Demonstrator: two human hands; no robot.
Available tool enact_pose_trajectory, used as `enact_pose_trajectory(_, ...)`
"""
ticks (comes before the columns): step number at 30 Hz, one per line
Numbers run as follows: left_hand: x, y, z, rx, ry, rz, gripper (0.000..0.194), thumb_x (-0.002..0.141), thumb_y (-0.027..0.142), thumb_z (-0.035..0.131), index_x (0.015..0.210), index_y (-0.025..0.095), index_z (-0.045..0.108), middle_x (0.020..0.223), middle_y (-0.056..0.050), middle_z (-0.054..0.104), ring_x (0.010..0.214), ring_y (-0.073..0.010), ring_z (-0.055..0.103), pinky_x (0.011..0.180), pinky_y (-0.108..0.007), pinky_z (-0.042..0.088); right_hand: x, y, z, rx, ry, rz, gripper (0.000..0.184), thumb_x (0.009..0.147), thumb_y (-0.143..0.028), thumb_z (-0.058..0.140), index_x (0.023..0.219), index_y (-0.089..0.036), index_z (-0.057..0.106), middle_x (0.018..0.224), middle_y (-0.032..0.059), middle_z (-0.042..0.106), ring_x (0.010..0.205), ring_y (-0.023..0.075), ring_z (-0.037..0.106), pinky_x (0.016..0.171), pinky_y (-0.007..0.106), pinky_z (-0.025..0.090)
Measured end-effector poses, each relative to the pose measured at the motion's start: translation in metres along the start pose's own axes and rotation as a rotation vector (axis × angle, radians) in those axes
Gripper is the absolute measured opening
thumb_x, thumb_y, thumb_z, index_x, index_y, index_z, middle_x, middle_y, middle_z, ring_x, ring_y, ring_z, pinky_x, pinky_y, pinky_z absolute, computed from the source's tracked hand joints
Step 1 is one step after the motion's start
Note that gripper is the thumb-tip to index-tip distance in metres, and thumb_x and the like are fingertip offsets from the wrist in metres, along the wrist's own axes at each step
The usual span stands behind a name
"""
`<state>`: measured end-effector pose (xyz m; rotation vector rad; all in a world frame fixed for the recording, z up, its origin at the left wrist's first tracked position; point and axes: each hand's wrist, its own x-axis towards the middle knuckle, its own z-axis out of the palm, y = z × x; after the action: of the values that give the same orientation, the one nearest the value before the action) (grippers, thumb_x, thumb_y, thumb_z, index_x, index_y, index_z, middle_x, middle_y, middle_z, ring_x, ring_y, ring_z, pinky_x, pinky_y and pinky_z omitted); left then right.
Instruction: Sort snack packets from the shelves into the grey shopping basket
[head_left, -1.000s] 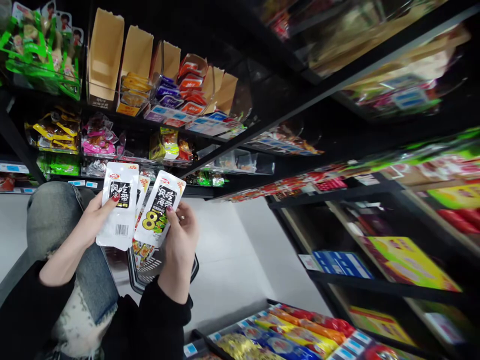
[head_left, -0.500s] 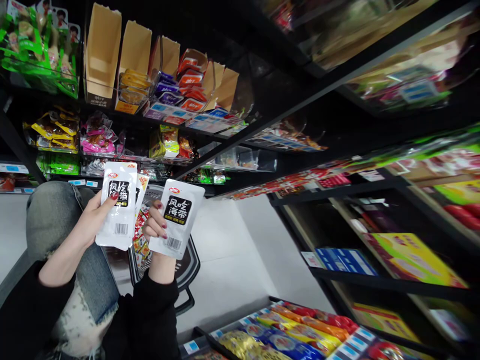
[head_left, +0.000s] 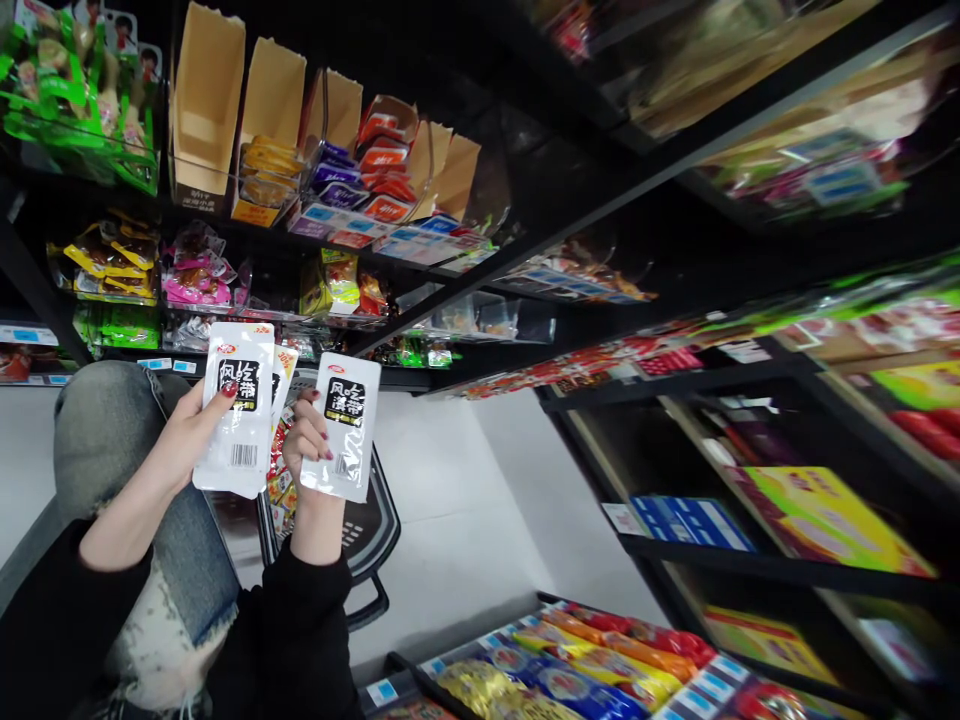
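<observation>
Inspection seems in hand, left hand [head_left: 187, 432] pinching stacked packets [head_left: 241, 428], right hand [head_left: 307, 438] pinching white pouch [head_left: 351, 432]; the next move calls for steady grips.

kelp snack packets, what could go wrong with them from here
The rear packet, fanned behind the front packet, might slide out of the left grip. If the right grip loosens, its packet could drop into the black basket or onto the floor.

Two hands [head_left: 186, 437], at least three white pouches [head_left: 240, 430], one black basket [head_left: 377, 530], six cardboard boxes [head_left: 208, 95]
</observation>
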<state>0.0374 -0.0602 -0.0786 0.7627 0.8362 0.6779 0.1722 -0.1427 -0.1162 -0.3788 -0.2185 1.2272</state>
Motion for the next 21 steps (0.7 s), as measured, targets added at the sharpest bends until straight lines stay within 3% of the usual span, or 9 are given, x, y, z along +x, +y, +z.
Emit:
enact_pose_trajectory(5,0.000,-0.002,-0.002,-0.005,-0.014,0.007,0.048,0.064,0.043,0.075,0.103,0.017,0.067,0.090,-0.005,0.074,0.076,-0.0198,0.067,0.068,-0.027,0.051,-0.011,0.006,-0.022,0.031,-0.362,0.105,0.025,0.086,-0.045,0.052,0.077,-0.024,0.043,0.037,-0.0177,0.023,0.023,-0.0002,0.006,0.028,0.010,0.015)
enact_pose_trajectory(9,0.000,-0.001,-0.001,0.001,-0.014,0.008,0.048,0.063,0.044,0.075,0.102,0.016,0.067,0.089,-0.005,0.074,0.074,-0.0193,0.066,0.066,-0.027,0.051,-0.013,0.009,-0.021,-0.080,-0.335,0.115,0.031,0.083,-0.050,0.054,0.072,-0.025,0.039,0.031,-0.0193,0.017,0.020,0.0005,0.003,0.027,0.011,0.014)
enact_pose_trajectory(11,0.000,0.000,-0.001,0.003,-0.009,0.011,0.047,0.063,0.043,0.076,0.101,0.017,0.067,0.088,-0.005,0.074,0.073,-0.0186,0.066,0.065,-0.026,0.051,-0.011,0.007,-0.010,-0.199,-0.196,0.037,0.032,0.081,-0.052,0.055,0.073,-0.025,0.041,0.035,-0.0179,0.020,0.022,0.0016,0.004,0.026,0.014,0.013)
enact_pose_trajectory(14,0.000,0.000,-0.001,-0.008,-0.006,0.009,0.046,0.064,0.042,0.075,0.103,0.017,0.067,0.089,-0.005,0.074,0.072,-0.0176,0.066,0.064,-0.025,0.050,-0.010,-0.001,0.010,-0.486,0.163,-0.137,0.026,0.081,-0.050,0.055,0.081,-0.025,0.048,0.047,-0.0125,0.035,0.029,0.0043,0.017,0.031,0.019,0.021)
enact_pose_trajectory(17,0.000,0.000,-0.001,-0.028,0.011,-0.001,0.049,0.065,0.042,0.075,0.107,0.018,0.067,0.091,-0.005,0.075,0.074,-0.0184,0.067,0.066,-0.025,0.051,-0.012,-0.013,0.020,-0.815,0.532,-0.433,0.021,0.079,-0.042,0.060,0.082,-0.023,0.051,0.065,-0.0059,0.050,0.049,0.0082,0.041,0.049,0.022,0.036)
enact_pose_trajectory(19,0.001,-0.001,-0.001,-0.036,0.022,-0.003,0.052,0.064,0.043,0.076,0.108,0.017,0.067,0.091,-0.005,0.075,0.075,-0.0189,0.067,0.066,-0.025,0.051,-0.015,-0.021,0.021,-1.089,0.765,-0.644,0.022,0.078,-0.041,0.060,0.079,-0.021,0.051,0.071,-0.0037,0.053,0.062,0.0110,0.048,0.060,0.024,0.038)
enact_pose_trajectory(21,0.001,-0.001,-0.001,-0.041,0.028,0.000,0.053,0.063,0.042,0.077,0.108,0.017,0.067,0.091,-0.005,0.075,0.076,-0.0190,0.068,0.066,-0.025,0.051,-0.019,-0.026,0.022,-1.300,0.890,-0.737,0.022,0.079,-0.042,0.057,0.078,-0.021,0.051,0.071,-0.0029,0.053,0.066,0.0124,0.048,0.063,0.026,0.037)
